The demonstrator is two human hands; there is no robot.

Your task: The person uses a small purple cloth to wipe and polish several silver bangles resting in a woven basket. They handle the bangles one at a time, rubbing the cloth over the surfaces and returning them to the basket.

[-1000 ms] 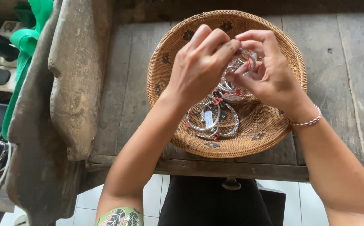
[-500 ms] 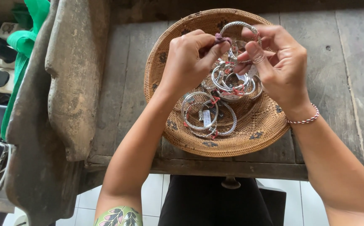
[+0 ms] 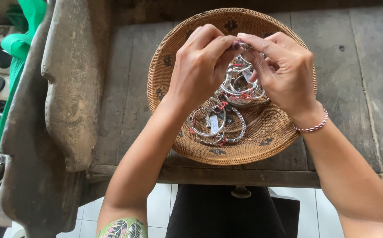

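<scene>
A round woven basket (image 3: pixel 187 39) lies on a weathered wooden table (image 3: pixel 368 88). Inside it are silver bangles tied with red thread, some with small white tags (image 3: pixel 215 125). My left hand (image 3: pixel 200 70) and my right hand (image 3: pixel 284 72) meet over the basket's upper half, fingertips pinched together on a bundle of silver bangles (image 3: pixel 240 86) that hangs between them. My right wrist wears a red and white bracelet (image 3: pixel 312 128).
A thick carved wooden slab (image 3: pixel 63 88) stands along the table's left side. Green fabric (image 3: pixel 22 44) and dark objects lie further left. White floor tiles (image 3: pixel 160 207) show below the table's front edge, beside my dark clothing.
Both hands lifted a bundle of bangles up out of the basket, then brought it back lower, fingertips now pinched close together at its top.
</scene>
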